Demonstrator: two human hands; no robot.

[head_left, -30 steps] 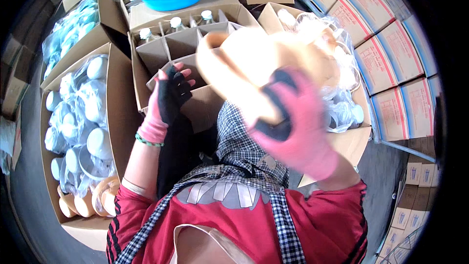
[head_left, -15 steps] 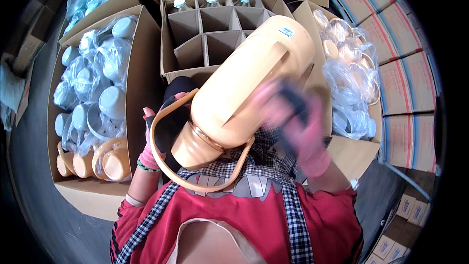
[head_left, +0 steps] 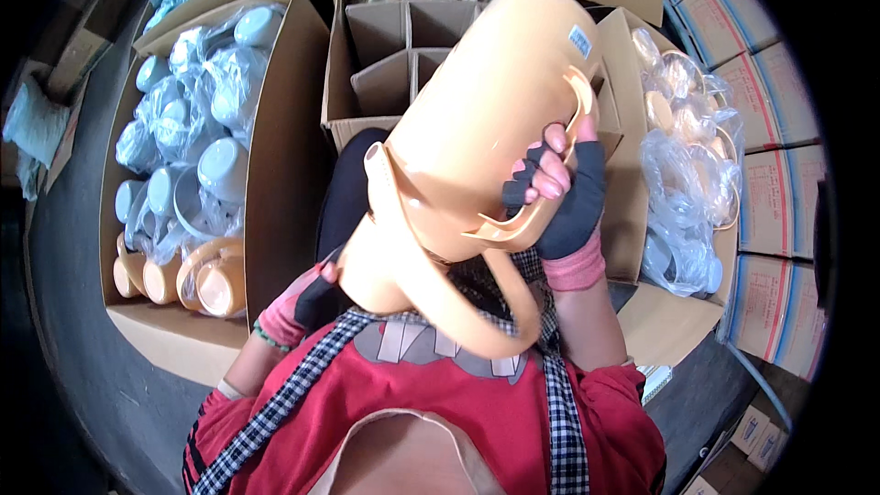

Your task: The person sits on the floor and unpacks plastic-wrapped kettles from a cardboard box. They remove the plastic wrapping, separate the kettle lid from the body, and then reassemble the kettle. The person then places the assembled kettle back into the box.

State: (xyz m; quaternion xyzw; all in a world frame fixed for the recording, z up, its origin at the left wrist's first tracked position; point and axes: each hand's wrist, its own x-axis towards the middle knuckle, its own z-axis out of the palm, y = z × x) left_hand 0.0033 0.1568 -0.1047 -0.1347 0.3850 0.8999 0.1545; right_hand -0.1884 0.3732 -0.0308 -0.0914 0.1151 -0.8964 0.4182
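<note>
A peach plastic thermos jug lies slanted in front of me, its base with a small sticker up and to the right. Its narrower top points down toward my apron, with a hooped carrying handle hanging across it. My right hand, in a dark fingerless glove with a pink cuff, is closed around the jug's peach side handle. I cannot tell whether that handle is fully joined to the body. Beside the narrow top is my left hand, similarly gloved; most of its fingers are hidden behind the jug.
On the left, an open carton holds pale blue and peach lids in clear bags. Ahead stands a divided carton with several white-capped bottles. At right is a carton of bagged peach parts, and beyond it stacked boxes.
My blurred right hand now shows clearly, closed on the side handle. The jug has turned, its hoop swinging right. My left hand has shifted lower, beside the narrow top.
</note>
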